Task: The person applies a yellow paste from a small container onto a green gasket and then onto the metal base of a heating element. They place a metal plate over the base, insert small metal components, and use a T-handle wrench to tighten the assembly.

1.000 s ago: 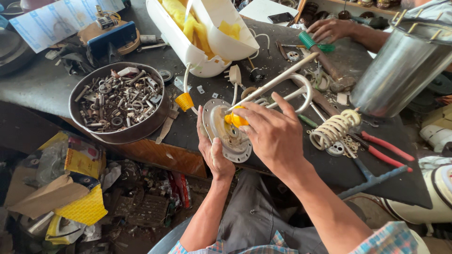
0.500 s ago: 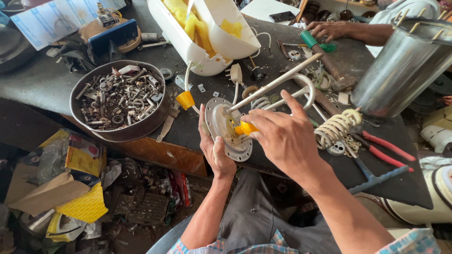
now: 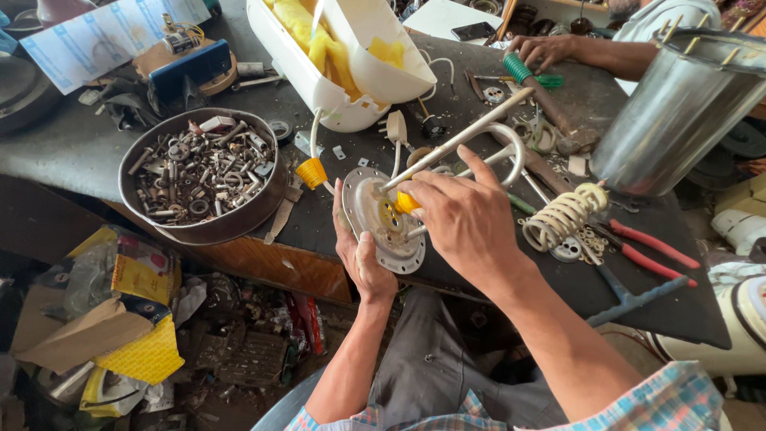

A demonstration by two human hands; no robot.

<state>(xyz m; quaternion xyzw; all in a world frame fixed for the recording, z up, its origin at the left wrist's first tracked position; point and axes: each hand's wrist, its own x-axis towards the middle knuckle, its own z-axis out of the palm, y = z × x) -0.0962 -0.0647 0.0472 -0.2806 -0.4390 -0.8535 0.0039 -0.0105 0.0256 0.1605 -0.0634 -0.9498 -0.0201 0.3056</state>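
Observation:
My left hand grips a round metal disc with a looped metal heating tube fixed to it, held on edge at the front of the dark workbench. My right hand is closed over a small yellow piece at the disc's middle, fingers pinching it against the plate. A white cord with an orange-yellow cap runs from the disc toward a broken white plastic housing with yellow lining.
A round metal bowl of screws, nuts and washers sits left. A metal canister stands right, with a coiled white spring element and red-handled pliers near it. Another person's hand rests by a green-handled tool. Clutter lies on the floor.
My right hand has slid down over the disc's middle, covering more of the yellow piece. The left hand keeps the disc in place.

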